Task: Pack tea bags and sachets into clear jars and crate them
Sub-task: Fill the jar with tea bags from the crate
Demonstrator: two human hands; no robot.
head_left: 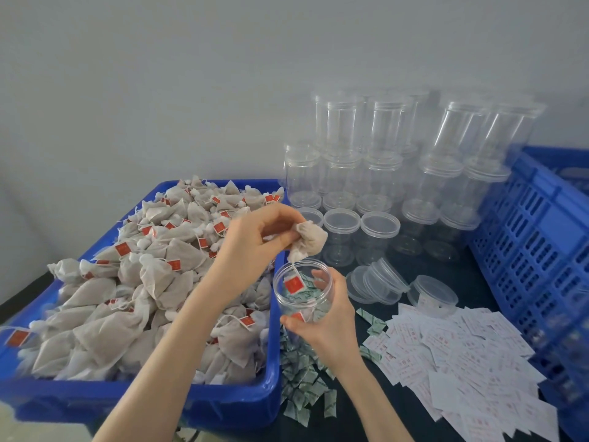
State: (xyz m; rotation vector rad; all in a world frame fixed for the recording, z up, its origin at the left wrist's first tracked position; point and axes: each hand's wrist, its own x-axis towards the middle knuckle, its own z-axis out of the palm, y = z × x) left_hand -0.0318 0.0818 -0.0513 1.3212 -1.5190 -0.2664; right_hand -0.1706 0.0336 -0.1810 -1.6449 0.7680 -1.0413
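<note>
Nearest us, green sachets (306,390) lie strewn on the dark bench (376,419) beside the blue tub (223,403), and white slips (462,352) spread out to the right. Our right hand (331,323) wraps its grip round an open jar (302,290), tilted toward us just past the tub's right rim; inside we see a green sachet and a red tag. Our left hand (255,237) pinches a tea bag (307,240) right above the jar's mouth, its string and red tag (294,285) already hanging down into the jar. The tub to the left is heaped with tea bags (127,298) carrying red tags. Just beyond the jar, clear lids (379,285) lie on the bench. Farther back, empty jars (379,173) stand stacked against the wall, the nearest ones open. A blue crate (526,250) with slotted walls runs along the right side.
</note>
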